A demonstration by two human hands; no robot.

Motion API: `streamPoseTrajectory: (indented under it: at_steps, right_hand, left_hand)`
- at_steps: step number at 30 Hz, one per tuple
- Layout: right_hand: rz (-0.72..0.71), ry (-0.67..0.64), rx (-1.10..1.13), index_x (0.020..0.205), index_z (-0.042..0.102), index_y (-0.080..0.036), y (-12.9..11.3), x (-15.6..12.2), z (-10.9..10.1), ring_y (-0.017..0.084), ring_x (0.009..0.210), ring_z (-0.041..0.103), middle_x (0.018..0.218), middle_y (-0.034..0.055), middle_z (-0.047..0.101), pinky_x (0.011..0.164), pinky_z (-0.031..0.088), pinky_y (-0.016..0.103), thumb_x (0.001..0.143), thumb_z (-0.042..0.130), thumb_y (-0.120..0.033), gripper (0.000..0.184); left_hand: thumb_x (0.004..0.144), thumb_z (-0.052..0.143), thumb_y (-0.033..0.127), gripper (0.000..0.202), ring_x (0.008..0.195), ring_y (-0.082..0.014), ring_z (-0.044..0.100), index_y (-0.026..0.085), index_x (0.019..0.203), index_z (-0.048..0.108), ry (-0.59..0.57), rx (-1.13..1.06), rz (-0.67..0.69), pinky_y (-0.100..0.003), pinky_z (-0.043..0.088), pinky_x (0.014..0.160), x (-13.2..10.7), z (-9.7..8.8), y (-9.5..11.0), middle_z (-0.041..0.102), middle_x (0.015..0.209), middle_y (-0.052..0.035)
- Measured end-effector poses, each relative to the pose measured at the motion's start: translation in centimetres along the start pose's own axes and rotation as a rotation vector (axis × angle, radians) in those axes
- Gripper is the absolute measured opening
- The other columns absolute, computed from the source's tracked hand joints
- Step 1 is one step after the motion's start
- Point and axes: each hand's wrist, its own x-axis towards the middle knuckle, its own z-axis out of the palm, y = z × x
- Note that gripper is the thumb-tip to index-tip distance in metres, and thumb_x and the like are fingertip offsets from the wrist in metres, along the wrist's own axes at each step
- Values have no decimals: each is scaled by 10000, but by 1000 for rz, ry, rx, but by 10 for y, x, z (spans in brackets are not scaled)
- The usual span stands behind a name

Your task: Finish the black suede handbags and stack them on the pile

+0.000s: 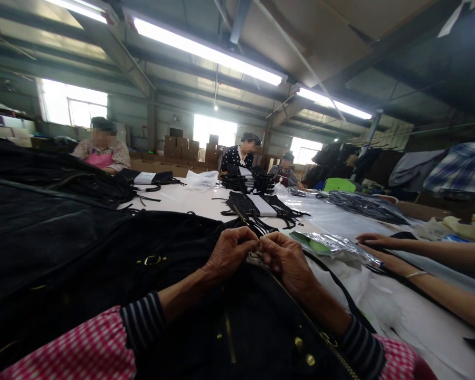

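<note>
A black jacket (182, 327) with gold zips, snaps and a small buckle is spread in front of me. My left hand (231, 249) has thumb and fingers pinched at the jacket's top edge, beside the upper end of a gold zip (295, 300). Close against it, the fingertips of my right hand (285, 259) are pressed together over the same spot, slightly blurred. Whatever small part lies between the right fingertips is too small to make out. More dark garments (43, 211) are heaped to the left.
Folded black garments with white paper bands (263, 206) lie on the white table (170, 199). At right, a co-worker's forearms (423, 264) reach over clear plastic bags (340, 245). Several people (103, 145) work across the table. Clothes hang (459, 169) far right.
</note>
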Motion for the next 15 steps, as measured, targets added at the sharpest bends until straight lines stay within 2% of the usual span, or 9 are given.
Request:
streamPoseTrajectory:
  at_steps: [7, 12, 15]
  right_hand:
    - [-17, -7, -70, 792, 702, -134, -1, -1, -4, 47, 399, 453, 624, 16, 666, 387, 288, 170, 766, 816, -374, 268]
    - [-28, 21, -99, 744, 658, -145, -1, -2, -2, 31, 377, 358, 520, -33, 573, 377, 200, 177, 762, 806, -371, 270]
    - [-41, 21, -116, 739, 652, -150, -1, -2, -2, 32, 396, 330, 501, -51, 532, 392, 194, 184, 751, 803, -348, 248]
  left_hand:
    - [818, 685, 329, 198, 691, -121, 532, 137, 789, 721, -10, 18, 4, -230, 403, 655, 1, -2, -2, 656, 730, -3]
    - [839, 662, 311, 190, 736, -133, 569, 139, 824, 740, -72, 88, 15, -233, 417, 688, 1, -4, -5, 687, 772, -12]
    - [836, 664, 309, 192, 747, -144, 585, 139, 829, 755, -77, 143, 28, -239, 422, 698, 1, -4, -6, 703, 780, -20]
